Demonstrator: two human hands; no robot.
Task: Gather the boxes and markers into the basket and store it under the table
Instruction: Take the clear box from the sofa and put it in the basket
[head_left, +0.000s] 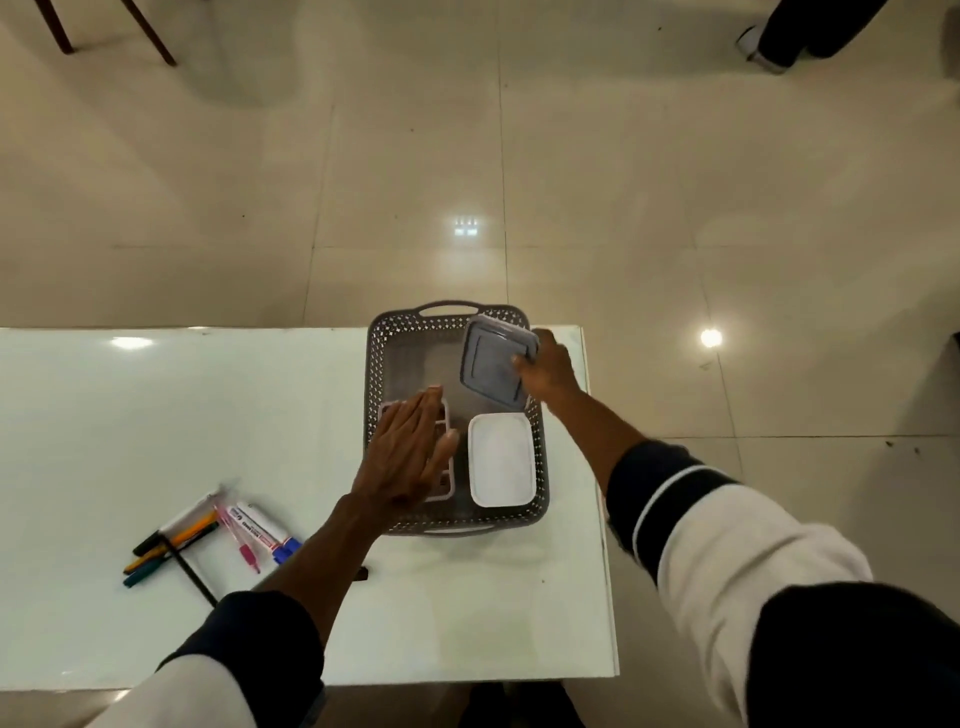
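Pinching a grey box (493, 364) by its near-right edge, the right hand (545, 369) is tilting it over the basket's (540, 467) far-right corner, just beyond the white box (501, 460). The left hand (405, 462) is lying flat, fingers spread, on a pale box inside (mostly hidden). The markers (208, 535) are waiting on the worktop (467, 613) well left of the basket, nearer the left hand.

Dim, warm overhead light — glare spots on floor (711, 338) and table (130, 343) — soft blur, wide-angle bending at edges.
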